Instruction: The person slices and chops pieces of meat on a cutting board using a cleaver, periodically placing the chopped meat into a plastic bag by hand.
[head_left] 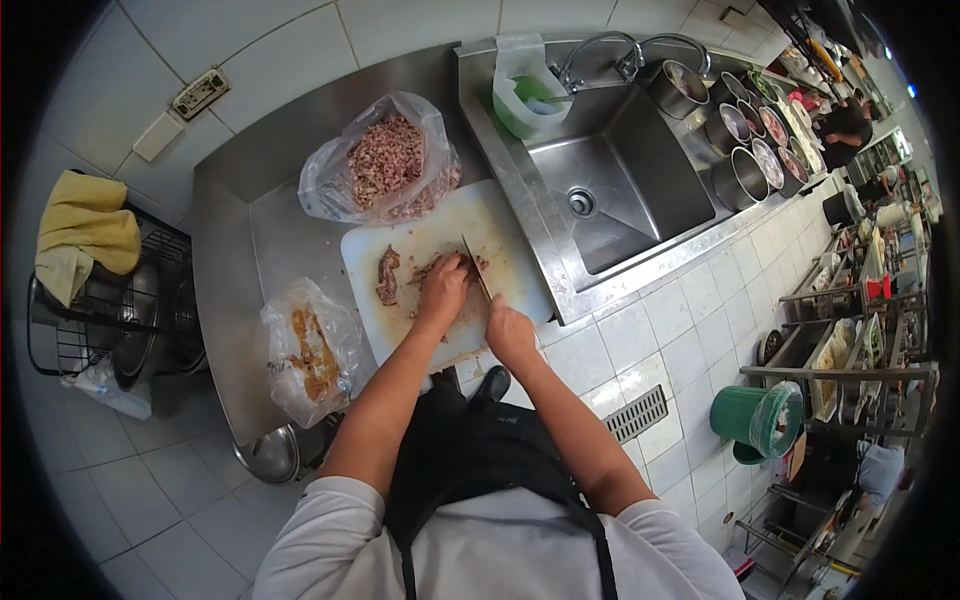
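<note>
On the white cutting board (pixel 362 262) my left hand (pixel 445 290) presses down on a piece of dark, cooked-looking meat (pixel 425 270), its fingers curled together. My right hand (pixel 510 332) is wrapped round the handle of a knife (pixel 474 258), whose blade stands just right of my left fingers. Another strip of meat (pixel 388 276) lies by itself toward the board's left side. Behind the board, a clear plastic bag (pixel 325 185) is open and full of chopped meat (pixel 385 160). Left of the board lies a second plastic bag (pixel 345 335) with brownish residue inside.
A steel sink (pixel 620 170) with a faucet (pixel 628 62) adjoins on the right. A green container (pixel 515 112) stands at its corner, and several metal pots (pixel 738 180) stand beyond. A wire rack (pixel 90 330) with yellow cloths (pixel 88 225) is at left. Other people work far right.
</note>
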Demonstrator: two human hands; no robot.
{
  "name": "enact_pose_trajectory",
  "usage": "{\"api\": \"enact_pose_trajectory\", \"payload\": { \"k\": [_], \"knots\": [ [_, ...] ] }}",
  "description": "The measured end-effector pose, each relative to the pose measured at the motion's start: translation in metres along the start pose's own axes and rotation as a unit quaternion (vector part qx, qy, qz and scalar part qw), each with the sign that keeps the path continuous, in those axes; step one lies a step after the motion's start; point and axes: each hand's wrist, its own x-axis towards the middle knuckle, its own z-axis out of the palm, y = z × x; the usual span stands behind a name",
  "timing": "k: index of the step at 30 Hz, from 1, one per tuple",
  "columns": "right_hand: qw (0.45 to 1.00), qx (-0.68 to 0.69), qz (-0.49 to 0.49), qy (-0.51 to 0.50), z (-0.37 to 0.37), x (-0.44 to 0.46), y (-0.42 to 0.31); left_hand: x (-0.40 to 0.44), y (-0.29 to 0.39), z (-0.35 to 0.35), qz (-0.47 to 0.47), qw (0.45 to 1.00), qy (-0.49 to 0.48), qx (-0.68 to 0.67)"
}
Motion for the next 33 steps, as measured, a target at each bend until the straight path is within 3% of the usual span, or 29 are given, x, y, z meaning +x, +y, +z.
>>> {"api": "enact_pose_trajectory", "payload": {
  "k": [11, 17, 25, 33],
  "knots": [
    [0.999, -0.005, 0.037, -0.024, -0.031, -0.066, 0.014, 0.006, -0.009, -0.013, 0.021, 0.999, -0.028, -0.033],
    [0.999, -0.003, 0.017, 0.028, -0.030, -0.033, -0.013, 0.001, -0.019, -0.030, 0.034, 0.997, -0.069, -0.009],
    [0.999, -0.023, 0.036, -0.011, -0.008, -0.014, -0.011, -0.007, -0.021, -0.013, 0.058, 0.997, -0.046, 0.033],
    [1.000, 0.019, 0.009, 0.018, 0.010, 0.013, -0.004, -0.005, -0.020, -0.012, 0.056, 0.995, -0.063, 0.056]
  ]
}}
